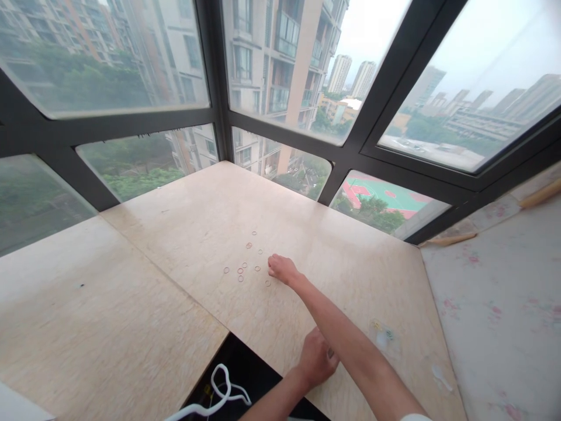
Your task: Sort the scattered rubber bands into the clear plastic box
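My right hand (283, 269) reaches out over the pale stone-patterned counter (193, 199). Its fingers are bent together in a pinch, and whatever they hold is too small to make out. Just left of it lie several thin small rings, like little rubber bands. The closest are one ring (258, 269) beside the fingertips and another ring (267, 283) below them. A reddish ring (240, 271) lies farther left. Nearer to me, my left hand (316, 358) is curled closed, partly covered by my right forearm. Something greyish shows at its fingers, of a kind I cannot tell.
A small clear plastic bag (383, 336) lies right of my arms, with a whitish strip (442, 378) near the wall. A white cord (223, 386) loops in the dark opening (239, 356) at the front. Dark window frames (221, 88) border the counter's back.
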`<state>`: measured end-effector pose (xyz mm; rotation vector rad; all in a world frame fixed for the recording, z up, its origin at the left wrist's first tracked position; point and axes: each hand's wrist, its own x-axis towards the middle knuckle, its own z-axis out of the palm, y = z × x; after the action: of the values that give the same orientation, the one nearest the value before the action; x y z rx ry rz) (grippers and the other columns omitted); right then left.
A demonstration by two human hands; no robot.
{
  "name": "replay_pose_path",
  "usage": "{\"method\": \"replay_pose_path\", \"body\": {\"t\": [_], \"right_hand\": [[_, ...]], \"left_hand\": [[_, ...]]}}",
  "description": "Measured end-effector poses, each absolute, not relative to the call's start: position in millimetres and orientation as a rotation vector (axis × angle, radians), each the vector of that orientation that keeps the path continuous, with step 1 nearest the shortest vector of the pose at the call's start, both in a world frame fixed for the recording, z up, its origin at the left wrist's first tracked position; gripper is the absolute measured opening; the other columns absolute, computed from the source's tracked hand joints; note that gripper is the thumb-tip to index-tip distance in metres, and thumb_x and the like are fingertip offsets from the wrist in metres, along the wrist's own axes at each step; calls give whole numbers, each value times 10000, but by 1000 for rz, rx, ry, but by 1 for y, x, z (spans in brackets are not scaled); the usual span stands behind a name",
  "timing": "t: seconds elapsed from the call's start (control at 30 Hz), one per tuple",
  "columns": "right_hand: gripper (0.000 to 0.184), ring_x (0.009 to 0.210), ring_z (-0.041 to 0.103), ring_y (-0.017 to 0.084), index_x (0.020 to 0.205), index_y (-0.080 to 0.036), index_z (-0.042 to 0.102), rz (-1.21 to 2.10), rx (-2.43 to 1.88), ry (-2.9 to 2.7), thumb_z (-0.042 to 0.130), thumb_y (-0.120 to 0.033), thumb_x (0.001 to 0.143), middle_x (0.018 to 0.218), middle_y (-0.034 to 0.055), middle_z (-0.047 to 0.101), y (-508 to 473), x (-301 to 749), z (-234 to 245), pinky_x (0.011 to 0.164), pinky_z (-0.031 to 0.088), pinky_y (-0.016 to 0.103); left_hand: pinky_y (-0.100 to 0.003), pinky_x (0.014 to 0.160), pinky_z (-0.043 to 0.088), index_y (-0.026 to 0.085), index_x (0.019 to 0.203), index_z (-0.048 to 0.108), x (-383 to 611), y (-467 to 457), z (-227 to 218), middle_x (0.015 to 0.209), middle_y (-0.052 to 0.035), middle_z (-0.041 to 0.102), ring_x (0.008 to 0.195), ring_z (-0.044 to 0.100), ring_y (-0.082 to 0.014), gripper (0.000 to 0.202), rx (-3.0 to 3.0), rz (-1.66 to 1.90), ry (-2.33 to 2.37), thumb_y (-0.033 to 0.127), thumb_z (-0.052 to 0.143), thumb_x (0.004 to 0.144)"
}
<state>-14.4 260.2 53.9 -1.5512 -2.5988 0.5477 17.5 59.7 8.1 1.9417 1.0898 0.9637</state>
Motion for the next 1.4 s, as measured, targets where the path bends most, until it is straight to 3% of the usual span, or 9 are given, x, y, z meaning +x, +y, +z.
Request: {"method": "replay_pose_path", "body": {"t": [0.27,0.47,0.6,0.9,1.17,1.4], "right_hand": [[53,659,563,114,781,-193,540,745,-1465,-1954,498,-195,813,733,-11,600,221,33,68,635,430,226],[222,646,644,153,918,-172,544,900,-1435,-1534,517,-378,840,775,37,635,169,88,71,505,481,233],[338,705,657,176,947,-165,599,1001,-1405,-1195,662,-436,755,799,60,673,129,133,73,550,500,251],[378,635,603,166,890,-141,706,714,-1623,-843,702,-466,698,707,59,679,36,224,66,579,485,286],[372,612,556,160,834,-145,673,435,-1803,-834,586,-499,760,638,22,626,10,268,63,577,441,264],[402,605,575,166,832,-156,633,377,-1871,-889,480,-526,811,750,70,682,16,271,64,615,453,275]], "left_hand": [[-272,625,347,175,622,466,15,62,12,658,-19,544,688,491,-165,130,1983,887,1057,90,534,693],[-296,710,388,175,772,598,14,62,11,780,-42,615,763,519,-181,123,1943,895,1050,77,538,728],[-293,707,399,177,790,621,15,63,16,805,-46,632,785,532,-183,153,1934,883,1056,64,536,731],[-309,721,442,183,790,597,13,65,22,796,-40,631,795,562,-180,126,1996,872,1042,112,494,806],[-315,732,467,191,820,600,14,68,21,829,-38,639,819,579,-182,127,2083,837,1022,137,485,833],[-322,738,476,191,816,601,14,68,20,826,-34,643,812,585,-180,129,2122,842,1023,140,485,834]]}}
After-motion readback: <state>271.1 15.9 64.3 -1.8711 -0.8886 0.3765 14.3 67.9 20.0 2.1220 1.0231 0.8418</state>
